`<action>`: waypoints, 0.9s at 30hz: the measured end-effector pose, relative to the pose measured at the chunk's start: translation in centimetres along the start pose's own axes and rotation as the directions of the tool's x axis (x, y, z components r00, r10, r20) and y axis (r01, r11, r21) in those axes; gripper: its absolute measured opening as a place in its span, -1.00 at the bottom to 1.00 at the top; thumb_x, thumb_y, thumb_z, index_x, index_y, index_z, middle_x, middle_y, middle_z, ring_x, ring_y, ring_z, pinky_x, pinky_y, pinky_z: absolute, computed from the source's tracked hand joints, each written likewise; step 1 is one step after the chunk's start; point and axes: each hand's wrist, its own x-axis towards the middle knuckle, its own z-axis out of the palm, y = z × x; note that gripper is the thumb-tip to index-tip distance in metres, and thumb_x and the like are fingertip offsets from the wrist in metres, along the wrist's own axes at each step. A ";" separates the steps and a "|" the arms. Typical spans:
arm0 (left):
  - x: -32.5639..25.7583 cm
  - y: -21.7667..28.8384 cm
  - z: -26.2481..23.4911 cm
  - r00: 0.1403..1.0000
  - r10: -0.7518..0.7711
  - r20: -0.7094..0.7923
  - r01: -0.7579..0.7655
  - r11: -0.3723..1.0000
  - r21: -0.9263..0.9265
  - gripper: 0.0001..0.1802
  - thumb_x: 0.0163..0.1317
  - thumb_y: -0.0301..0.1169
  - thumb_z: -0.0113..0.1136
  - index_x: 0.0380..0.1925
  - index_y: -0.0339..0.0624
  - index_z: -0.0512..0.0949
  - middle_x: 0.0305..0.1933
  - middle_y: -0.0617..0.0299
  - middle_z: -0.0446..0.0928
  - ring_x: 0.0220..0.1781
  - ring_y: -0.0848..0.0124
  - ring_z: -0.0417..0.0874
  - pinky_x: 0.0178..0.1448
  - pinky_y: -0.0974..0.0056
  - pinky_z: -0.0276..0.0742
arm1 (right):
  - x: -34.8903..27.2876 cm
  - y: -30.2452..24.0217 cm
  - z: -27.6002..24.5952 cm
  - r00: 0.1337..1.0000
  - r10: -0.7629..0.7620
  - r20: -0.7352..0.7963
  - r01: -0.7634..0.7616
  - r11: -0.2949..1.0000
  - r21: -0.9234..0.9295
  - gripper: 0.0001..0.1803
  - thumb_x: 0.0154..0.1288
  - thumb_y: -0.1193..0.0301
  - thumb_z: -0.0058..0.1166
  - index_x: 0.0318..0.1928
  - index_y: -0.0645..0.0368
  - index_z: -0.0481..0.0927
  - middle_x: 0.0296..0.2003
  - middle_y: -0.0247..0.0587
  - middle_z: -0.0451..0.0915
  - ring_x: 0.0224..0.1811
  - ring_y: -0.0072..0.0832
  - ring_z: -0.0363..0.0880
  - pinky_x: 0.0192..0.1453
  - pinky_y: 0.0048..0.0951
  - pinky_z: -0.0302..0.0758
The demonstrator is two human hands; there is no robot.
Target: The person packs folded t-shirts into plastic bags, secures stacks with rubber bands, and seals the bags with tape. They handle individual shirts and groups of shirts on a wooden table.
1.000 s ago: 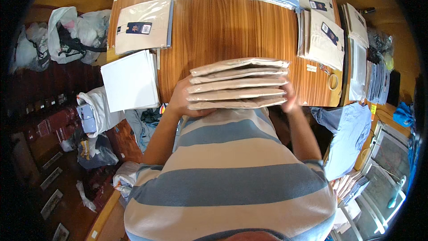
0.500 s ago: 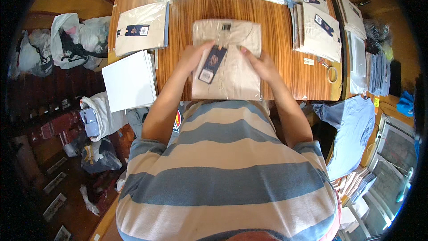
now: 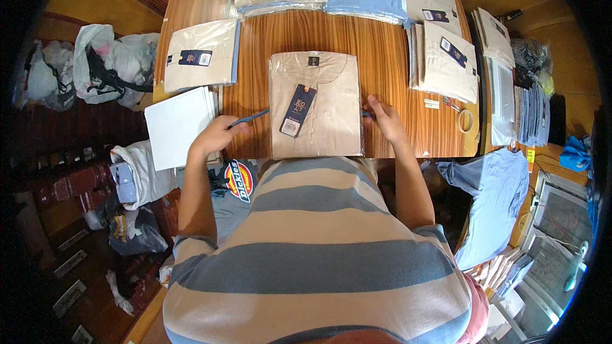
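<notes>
Flanking a beige folded shirt in a clear plastic bag with a dark hang tag, two hands work a thin blue strap on the wooden table.

The shirt lies between both hands, long axis running away from the person. The left hand pinches the strap's end; the right hand, fingers loosely together, touches the bag's right edge.

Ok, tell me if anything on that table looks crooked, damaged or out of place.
Nothing stands out. The bagged beige shirt lies flat and square at the table's near edge, tag on top. The left hand and right hand each hold an end of a blue band beside it. The other packed shirt stacks sit neatly around the edges.
</notes>
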 end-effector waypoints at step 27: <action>11.0 18.8 6.2 0.829 0.450 0.332 -0.439 0.892 -0.112 -0.58 0.49 -0.51 -0.03 0.31 -0.19 0.49 -0.25 0.14 0.79 -0.01 0.21 0.72 0.23 0.15 0.55 | -5.5 -14.8 4.2 0.786 -0.600 0.150 0.533 0.535 -0.656 -0.74 0.46 0.18 0.20 -0.16 0.08 0.78 -0.35 0.04 0.74 -0.32 0.05 0.72 -0.24 -0.01 0.63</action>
